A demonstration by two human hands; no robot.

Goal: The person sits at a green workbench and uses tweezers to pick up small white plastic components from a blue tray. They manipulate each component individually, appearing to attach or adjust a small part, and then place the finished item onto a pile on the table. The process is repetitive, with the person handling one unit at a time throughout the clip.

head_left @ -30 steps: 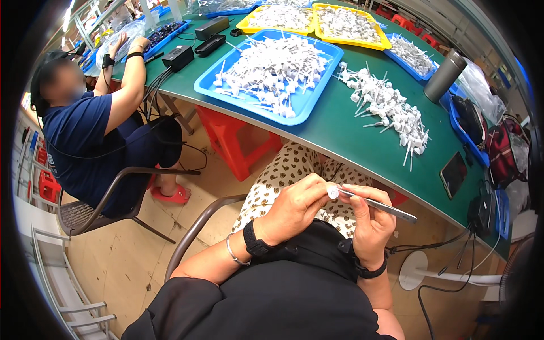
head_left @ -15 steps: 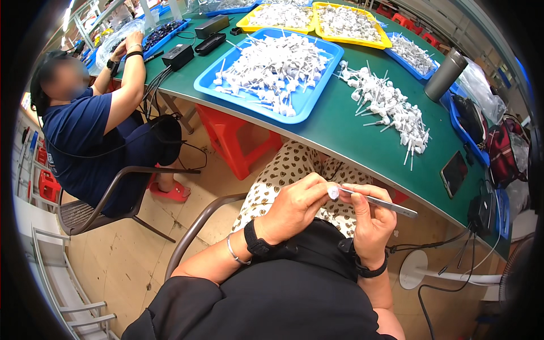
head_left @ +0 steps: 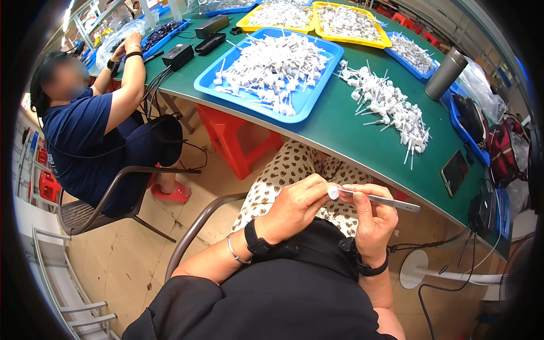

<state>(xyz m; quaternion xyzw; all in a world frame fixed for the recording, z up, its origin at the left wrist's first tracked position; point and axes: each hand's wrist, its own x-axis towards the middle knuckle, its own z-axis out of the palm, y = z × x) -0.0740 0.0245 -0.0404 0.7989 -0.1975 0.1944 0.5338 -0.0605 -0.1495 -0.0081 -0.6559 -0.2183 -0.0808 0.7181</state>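
Observation:
Above my lap, my left hand (head_left: 298, 205) pinches a small white round plastic part (head_left: 333, 193) between thumb and fingertips. My right hand (head_left: 372, 216) is closed on a pair of metal tweezers (head_left: 396, 203), whose tips reach the face of the white part; whether they touch it I cannot tell. On the green table (head_left: 323, 131) ahead is a blue tray (head_left: 309, 105) heaped with white round-headed pieces with thin stems. A loose pile of similar white pieces (head_left: 391, 105) lies to the right of that tray.
Two yellow trays (head_left: 385, 41) of white parts stand at the back. A grey flask (head_left: 446, 75) and a phone (head_left: 454, 173) are on the right. To my left a co-worker (head_left: 85, 136) sits by a red stool (head_left: 229, 139). A white fan base (head_left: 413, 269) stands on the floor.
The tweezers and my right hand have shifted very slightly, with the tweezers' back end a little lower. My left hand and the white part stay in place.

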